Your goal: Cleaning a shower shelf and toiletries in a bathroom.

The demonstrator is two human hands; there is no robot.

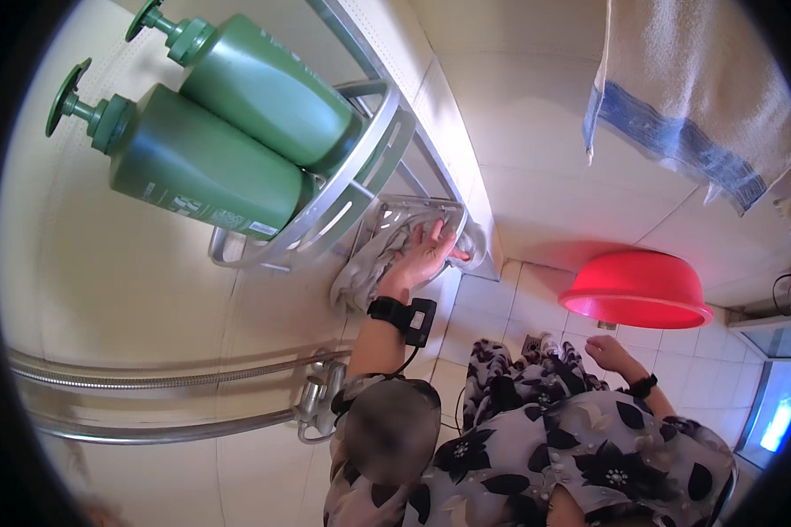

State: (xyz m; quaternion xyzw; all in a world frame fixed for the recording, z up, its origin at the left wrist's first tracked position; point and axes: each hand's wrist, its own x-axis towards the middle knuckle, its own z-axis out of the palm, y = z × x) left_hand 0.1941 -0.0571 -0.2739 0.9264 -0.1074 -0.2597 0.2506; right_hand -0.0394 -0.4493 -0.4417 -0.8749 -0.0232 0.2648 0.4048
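My left hand (428,253) lies on a wet-looking grey cloth (362,273) at the lower corner shelf (455,205). Its fingers are somewhat spread and press into the cloth, which bunches around them and hangs over the shelf's side. A black band with a small box is on this wrist. My right hand (610,354) hangs lower right, fingers curled in, with nothing seen in it; it is below the red plastic basin (639,290) in the picture and apart from it.
Two green pump bottles (204,165) stand on the upper metal corner shelf (333,197). A shower mixer tap (313,395) with a metal hose (171,381) is at lower left. A towel (699,79) with a blue band hangs at upper right. White floor tiles (481,309) lie below.
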